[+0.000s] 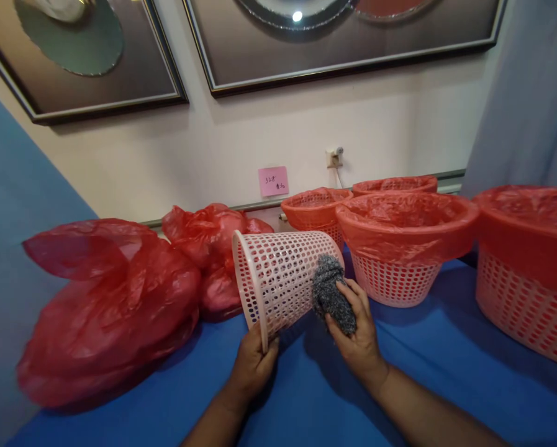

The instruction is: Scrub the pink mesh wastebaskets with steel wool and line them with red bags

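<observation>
At 9 o'clock from the pink basket (285,267): big red bag (105,316), bulging, slumped on the blue-covered bench (306,416). At 10: second red bag (208,254), partly behind the basket's mouth. At 7: left hand (256,363), clamped on the rim at its lowest edge. Dead centre: basket itself, perforated, tipped on its side, mouth to 9, base to 2; resting on bench or lifted, can't tell. At 12, on the wall (222,149): pink note (273,181), handwritten. At 1: small lined basket (313,208), red liner over rim; farther up, wall socket (333,159). At 3, up against the base end: grey cloth (329,288), bunched. At 4: right hand (359,335), thumb and fingers wrapped round the cloth. At 2: rear lined basket (394,184), mostly hidden. At 3: middle lined basket (394,279), upright on bench. Farther out at 3: large lined basket (525,298), cut off by view edge.
</observation>
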Available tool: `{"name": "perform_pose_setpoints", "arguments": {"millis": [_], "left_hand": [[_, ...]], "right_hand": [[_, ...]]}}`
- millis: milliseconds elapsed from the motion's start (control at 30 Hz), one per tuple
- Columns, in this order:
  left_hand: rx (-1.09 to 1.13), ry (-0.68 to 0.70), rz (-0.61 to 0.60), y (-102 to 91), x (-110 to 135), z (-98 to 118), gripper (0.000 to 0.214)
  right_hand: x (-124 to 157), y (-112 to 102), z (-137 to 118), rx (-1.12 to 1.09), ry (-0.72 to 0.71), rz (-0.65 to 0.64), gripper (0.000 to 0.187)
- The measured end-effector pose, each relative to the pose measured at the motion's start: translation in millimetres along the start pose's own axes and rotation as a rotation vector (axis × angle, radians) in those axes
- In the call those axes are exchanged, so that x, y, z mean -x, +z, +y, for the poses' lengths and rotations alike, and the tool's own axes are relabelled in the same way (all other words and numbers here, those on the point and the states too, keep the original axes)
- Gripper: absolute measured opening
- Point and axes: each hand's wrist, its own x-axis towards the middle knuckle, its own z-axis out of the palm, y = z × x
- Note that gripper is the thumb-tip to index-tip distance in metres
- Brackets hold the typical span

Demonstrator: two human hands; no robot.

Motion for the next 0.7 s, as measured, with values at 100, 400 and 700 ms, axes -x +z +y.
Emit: {"name": "perform_pose_setpoints", "arguments": {"millis": [100, 400, 700], "left_hand": [[-0.072, 0.001, 0.069, -3.2, -0.7, 17.6, 0.039], [0.298, -0.118, 0.092, -0.6, -51.1, 62.9, 0.053], [0.372, -0.173, 0.043, 1.4, -19.8, 16.0, 0.048]], "right_hand": [[-1.3, 0.4, 1.9, 0.003, -0.010, -0.039, 0.058], [-24.4, 17.6, -32.5, 0.051, -0.344, -0.225, 0.078], [-9.8, 21.4, -14.0, 0.033, -0.457, -0.335, 0.068]]}}
